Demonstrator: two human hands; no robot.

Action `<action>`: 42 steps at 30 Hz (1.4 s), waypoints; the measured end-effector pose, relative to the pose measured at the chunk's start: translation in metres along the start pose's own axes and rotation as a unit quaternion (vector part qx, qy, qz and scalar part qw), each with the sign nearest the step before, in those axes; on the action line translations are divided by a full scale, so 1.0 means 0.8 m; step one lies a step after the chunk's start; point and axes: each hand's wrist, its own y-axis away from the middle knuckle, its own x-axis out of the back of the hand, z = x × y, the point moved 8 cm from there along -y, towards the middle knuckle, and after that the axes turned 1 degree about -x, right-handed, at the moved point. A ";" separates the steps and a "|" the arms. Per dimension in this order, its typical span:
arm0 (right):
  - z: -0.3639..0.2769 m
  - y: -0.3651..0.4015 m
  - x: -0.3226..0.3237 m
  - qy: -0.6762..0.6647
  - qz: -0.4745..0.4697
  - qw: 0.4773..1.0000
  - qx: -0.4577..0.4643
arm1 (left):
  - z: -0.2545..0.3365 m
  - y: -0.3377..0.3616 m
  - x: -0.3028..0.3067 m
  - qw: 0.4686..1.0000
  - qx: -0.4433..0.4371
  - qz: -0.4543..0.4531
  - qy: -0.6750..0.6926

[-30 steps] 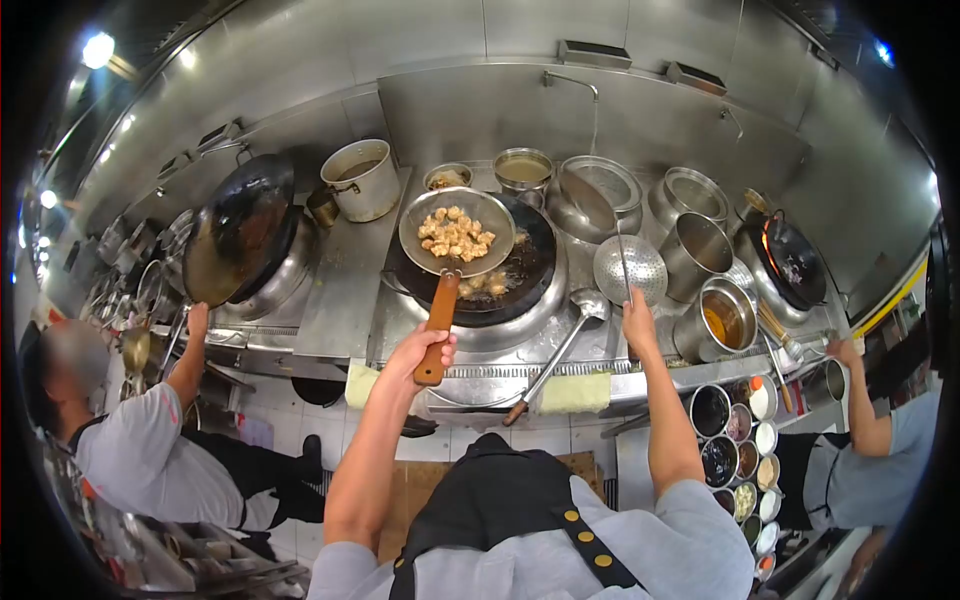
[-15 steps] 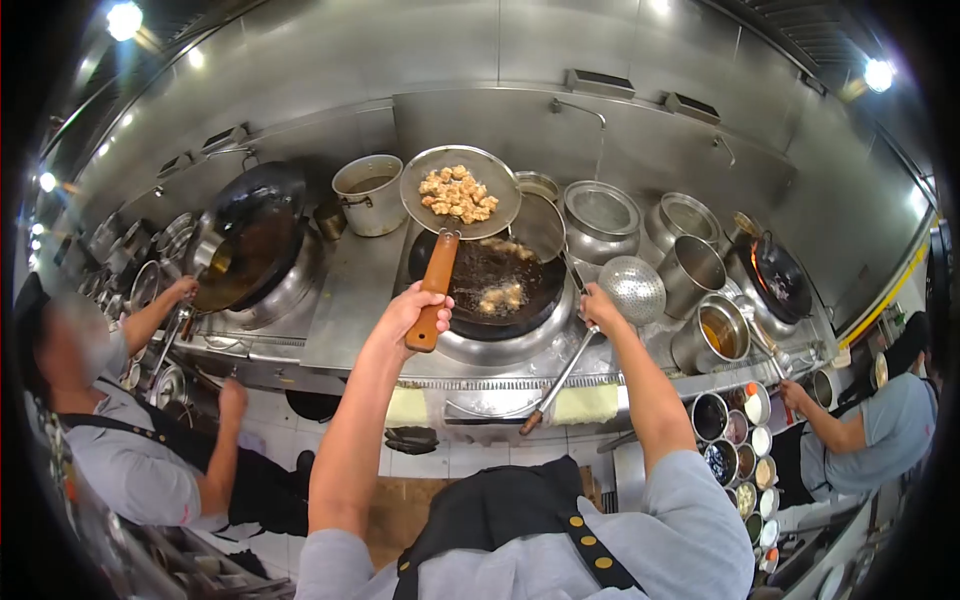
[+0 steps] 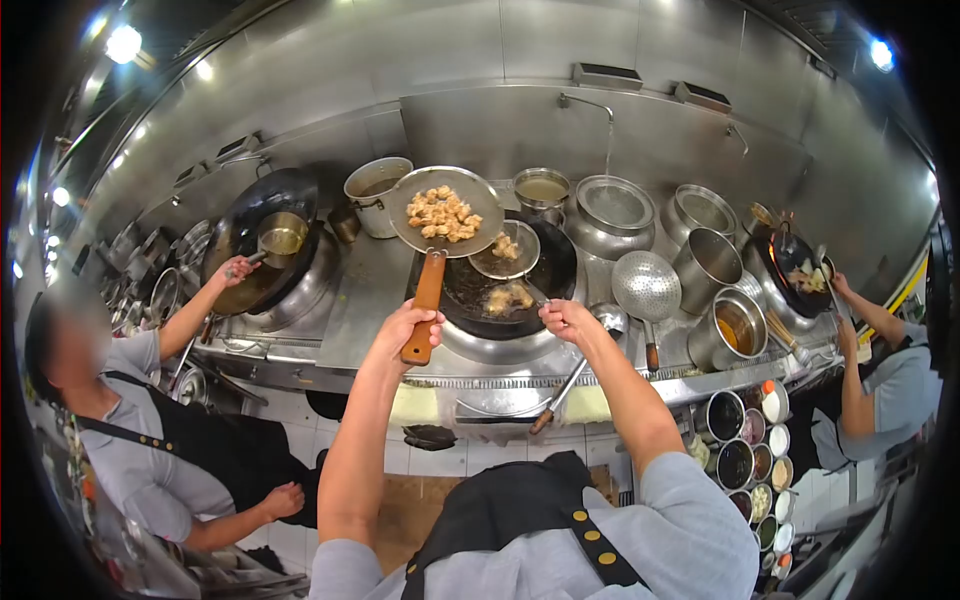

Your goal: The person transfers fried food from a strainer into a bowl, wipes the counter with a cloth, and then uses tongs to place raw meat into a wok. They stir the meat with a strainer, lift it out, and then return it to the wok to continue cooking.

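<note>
My left hand (image 3: 408, 328) is closed around the wooden handle (image 3: 428, 290) of a large round mesh strainer (image 3: 486, 204). Golden-brown fried pieces (image 3: 443, 214) lie in that strainer, which is held above the far left side of a black wok (image 3: 562, 258). Closed on the thin handle of a smaller mesh strainer (image 3: 484, 266), my right hand (image 3: 566, 319) is at the wok's right edge. A few pieces (image 3: 506, 246) sit in the smaller strainer. More pieces (image 3: 508, 298) are in the dark, bubbling oil below it.
A ladle (image 3: 608, 320) and a perforated skimmer (image 3: 646, 285) rest right of the wok. Metal pots (image 3: 708, 262) stand further right, a tall pot (image 3: 378, 190) behind left. Co-workers work at a left wok (image 3: 225, 245) and a right wok (image 3: 795, 310). Seasoning containers (image 3: 735, 465) line the right.
My right hand has moved left and the smaller strainer has come down nearer the oil; pieces now show in it. The large strainer has shifted slightly left and down. The right co-worker's wok now shows food.
</note>
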 end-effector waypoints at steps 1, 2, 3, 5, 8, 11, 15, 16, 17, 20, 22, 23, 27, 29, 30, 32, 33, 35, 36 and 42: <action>0.001 0.017 -0.016 -0.002 0.001 1.000 0.001 | -0.002 -0.003 0.008 1.000 -0.001 0.007 -0.009; -0.008 0.037 -0.023 0.046 0.052 0.996 0.047 | -0.005 -0.005 0.014 1.000 -0.001 0.014 -0.019; -0.019 0.050 -0.020 0.094 0.103 0.986 0.092 | -0.008 -0.007 0.015 1.000 0.000 0.013 -0.019; -0.033 0.064 -0.011 0.112 0.129 0.979 0.112 | -0.013 -0.011 0.023 0.998 0.000 0.039 -0.045; -0.057 0.108 -0.038 0.270 0.168 0.933 0.171 | -0.026 -0.019 0.034 0.993 0.007 0.071 -0.092; -0.062 0.128 -0.067 0.344 0.157 0.912 0.159 | -0.049 -0.031 0.036 0.994 0.016 0.054 -0.091; -0.068 0.141 -0.079 0.466 0.174 0.847 0.187 | -0.095 -0.048 0.032 0.997 0.061 0.029 -0.022; -0.065 0.142 -0.081 0.468 0.175 0.846 0.186 | -0.102 -0.045 0.026 0.997 0.071 0.026 0.004; -0.073 0.149 -0.083 0.523 0.224 0.792 0.219 | -0.108 -0.046 0.026 0.997 0.071 0.025 0.007; -0.103 0.136 -0.052 0.583 0.294 0.711 0.262 | -0.129 -0.050 0.020 0.990 0.110 -0.020 0.092; -0.117 0.142 -0.038 0.590 0.316 0.692 0.269 | -0.129 -0.047 0.016 0.990 0.106 -0.024 0.095; -0.118 0.141 -0.026 0.582 0.306 0.713 0.242 | -0.128 -0.045 0.015 0.990 0.100 -0.027 0.099; -0.097 0.135 0.018 0.509 0.264 0.811 0.112 | -0.105 -0.035 0.017 0.993 0.082 -0.011 0.082; -0.076 0.161 -0.018 0.497 0.250 0.828 0.072 | -0.084 -0.035 0.019 0.997 0.041 -0.003 0.063; -0.065 0.164 -0.021 0.466 0.237 0.851 0.040 | -0.077 -0.038 0.022 0.998 0.034 -0.004 0.052; -0.047 0.170 -0.037 0.405 0.198 0.892 0.004 | -0.061 -0.033 0.021 0.999 0.024 0.012 0.048; -0.047 0.168 -0.032 0.404 0.199 0.893 0.004 | -0.050 -0.029 0.020 0.999 0.010 0.026 0.042; -0.023 0.151 -0.027 0.253 0.083 0.959 -0.096 | -0.037 -0.026 0.019 0.999 0.002 0.018 0.043; -0.011 0.144 -0.019 0.194 0.034 0.972 -0.130 | -0.031 -0.027 0.023 0.999 -0.001 0.027 0.034; 0.025 0.175 -0.042 0.128 0.024 0.991 -0.036 | -0.023 -0.024 0.041 0.990 -0.045 0.096 -0.088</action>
